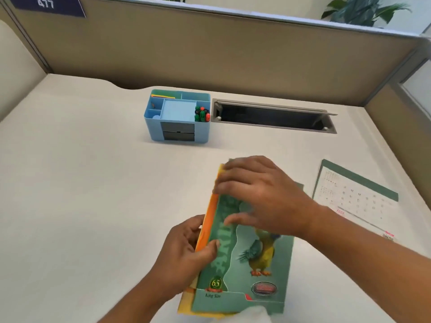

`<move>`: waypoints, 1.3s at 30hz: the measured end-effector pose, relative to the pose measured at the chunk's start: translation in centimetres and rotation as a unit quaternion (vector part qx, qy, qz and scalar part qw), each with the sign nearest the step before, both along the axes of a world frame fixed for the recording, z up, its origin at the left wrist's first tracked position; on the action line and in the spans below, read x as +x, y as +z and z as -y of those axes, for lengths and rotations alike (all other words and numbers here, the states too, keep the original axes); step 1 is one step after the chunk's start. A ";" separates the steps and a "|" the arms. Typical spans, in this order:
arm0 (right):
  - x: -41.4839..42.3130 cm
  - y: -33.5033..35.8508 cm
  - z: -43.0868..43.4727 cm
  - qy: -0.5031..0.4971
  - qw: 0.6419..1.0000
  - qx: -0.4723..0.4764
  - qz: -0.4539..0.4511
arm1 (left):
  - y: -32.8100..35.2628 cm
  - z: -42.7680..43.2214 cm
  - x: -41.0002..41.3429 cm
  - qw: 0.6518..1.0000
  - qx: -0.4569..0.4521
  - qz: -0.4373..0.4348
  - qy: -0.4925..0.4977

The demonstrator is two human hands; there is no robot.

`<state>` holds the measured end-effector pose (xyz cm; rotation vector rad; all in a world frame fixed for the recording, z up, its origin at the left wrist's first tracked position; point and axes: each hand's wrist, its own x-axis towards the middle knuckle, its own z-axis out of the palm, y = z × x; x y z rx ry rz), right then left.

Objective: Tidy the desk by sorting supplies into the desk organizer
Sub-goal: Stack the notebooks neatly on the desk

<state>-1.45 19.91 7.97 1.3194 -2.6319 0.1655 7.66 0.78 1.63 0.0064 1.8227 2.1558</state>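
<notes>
Fingers of the left hand are curled round the spine edge of a stack of notebooks, thumb on the green notebook and the rest under the orange notebook beneath it. The right hand lies spread and fairly flat on the far end of the green cover, pressing rather than gripping; blur hides whether its tips hook the edge. The stack rests on the counter, its long axis running away from the person. The desk organizer stands well beyond both sets of fingers, slightly to their left, almost in line with that axis. The right hand is the nearer one, so I judge the coming move a forward carry.
</notes>
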 end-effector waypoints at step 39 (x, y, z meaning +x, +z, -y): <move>3.3 -3.3 6.0 -0.151 0.672 -0.573 0.444 | 2.3 7.1 -1.8 0.956 -0.056 -0.124 0.259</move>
